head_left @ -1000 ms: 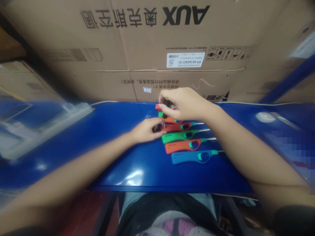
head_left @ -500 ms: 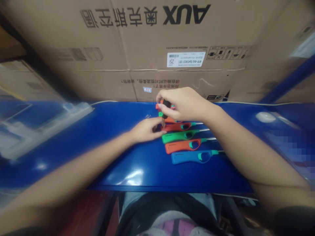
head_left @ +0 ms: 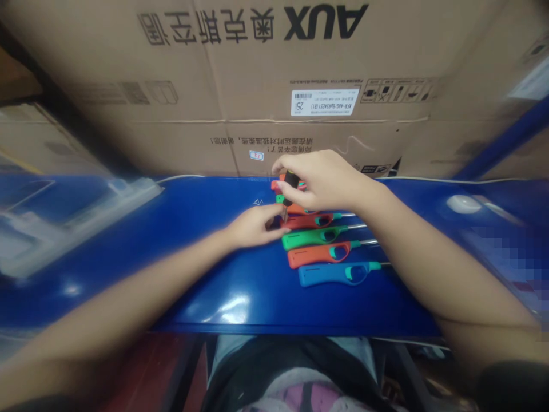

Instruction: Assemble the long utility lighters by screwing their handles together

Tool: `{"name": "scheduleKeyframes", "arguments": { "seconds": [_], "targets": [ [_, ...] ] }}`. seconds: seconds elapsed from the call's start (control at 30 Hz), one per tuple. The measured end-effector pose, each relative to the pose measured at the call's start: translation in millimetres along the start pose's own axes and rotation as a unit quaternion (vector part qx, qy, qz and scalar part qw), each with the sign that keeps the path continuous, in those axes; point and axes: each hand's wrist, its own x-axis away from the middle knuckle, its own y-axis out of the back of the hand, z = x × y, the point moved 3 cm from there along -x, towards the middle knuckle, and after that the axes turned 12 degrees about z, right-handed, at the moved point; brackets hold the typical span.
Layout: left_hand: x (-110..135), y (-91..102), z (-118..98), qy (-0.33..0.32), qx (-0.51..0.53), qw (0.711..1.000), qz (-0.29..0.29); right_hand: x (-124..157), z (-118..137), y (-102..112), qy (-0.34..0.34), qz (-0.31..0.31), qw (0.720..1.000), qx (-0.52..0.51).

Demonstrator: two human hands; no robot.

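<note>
Several long-nosed lighters lie in a row on the blue table (head_left: 206, 286): a blue lighter (head_left: 330, 274) nearest me, then an orange lighter (head_left: 317, 255), a green lighter (head_left: 313, 237) and a red lighter (head_left: 306, 221), with more behind. My right hand (head_left: 321, 180) is closed round a small black-handled screwdriver (head_left: 290, 186), held upright with its tip at the left end of the red lighter. My left hand (head_left: 253, 227) pinches that same end of the red lighter against the table.
A big cardboard box (head_left: 266, 86) marked AUX stands right behind the table. A clear plastic tray (head_left: 64, 223) sits at the left, a white round object (head_left: 462, 203) at the right. My lap shows below the table's front edge.
</note>
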Motion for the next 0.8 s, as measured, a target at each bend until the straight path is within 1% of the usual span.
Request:
{"name": "scheduleKeyframes", "arguments": {
  "seconds": [0.13, 0.33, 0.5, 0.67, 0.8],
  "targets": [
    [0.0, -0.2, 0.5, 0.007, 0.005, 1.0, 0.001, 1.1, 0.5, 0.9, 0.025, -0.006, 1.0, 0.007],
    [0.0, 0.3, 0.8, 0.006, 0.005, 1.0, 0.005, 1.3, -1.2, 2.0, 0.0, 0.015, 1.0, -0.007],
    [0.7, 0.8, 1.9, 0.004, 0.013, 1.0, 0.008, 1.2, -2.0, 2.8, -0.016, 0.009, 1.0, -0.006],
    [0.1, 1.5, 1.4, -0.011, 0.015, 1.0, 0.009, 0.9, -1.6, 2.3, 0.005, -0.001, 1.0, -0.011],
    [-0.5, 1.8, 1.6, -0.014, 0.026, 1.0, 0.01, 0.8, -1.5, 0.7, 0.009, 0.004, 1.0, -0.006]
  ]
}}
